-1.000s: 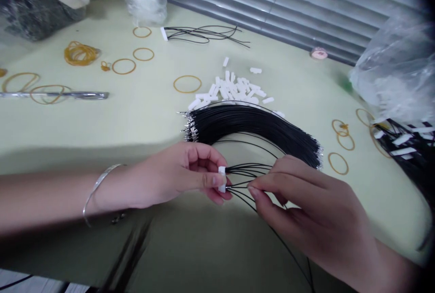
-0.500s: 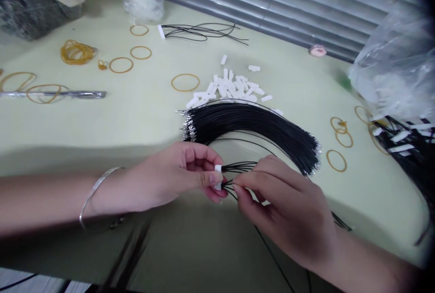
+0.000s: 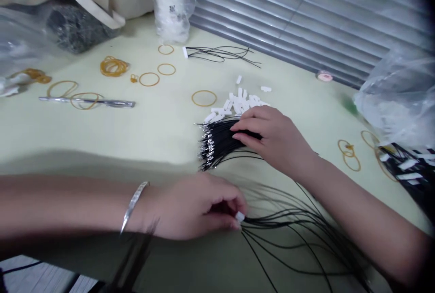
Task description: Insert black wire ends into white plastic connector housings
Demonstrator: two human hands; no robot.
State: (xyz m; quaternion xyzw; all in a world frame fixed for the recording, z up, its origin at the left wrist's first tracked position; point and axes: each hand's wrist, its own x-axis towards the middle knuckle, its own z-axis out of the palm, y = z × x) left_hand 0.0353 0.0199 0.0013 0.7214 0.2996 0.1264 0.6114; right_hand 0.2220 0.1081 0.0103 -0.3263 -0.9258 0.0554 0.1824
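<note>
My left hand (image 3: 204, 207), low in the middle, pinches a white plastic connector housing (image 3: 239, 217) between thumb and fingers. Several thin black wires (image 3: 282, 220) run out of the housing to the right and sag below my right forearm. My right hand (image 3: 272, 134) reaches over a thick bundle of black wires (image 3: 220, 139) with silvery crimped ends. Its thumb and forefinger lie on the bundle, slightly apart, and I see no wire lifted between them. Just behind the bundle is a pile of loose white connector housings (image 3: 243, 101), partly hidden by my right hand.
Rubber bands (image 3: 204, 98) and a pen (image 3: 115, 103) lie to the left. A wired connector (image 3: 185, 52) rests at the back near a plastic-wrapped cup (image 3: 171, 16). On the right are a clear plastic bag (image 3: 390, 98) and more connectors with wires (image 3: 409, 176).
My right hand has let go of the wires at the connector and moved up and away onto the bundle. My left hand, still holding the connector, is lower and further right. The view has shifted.
</note>
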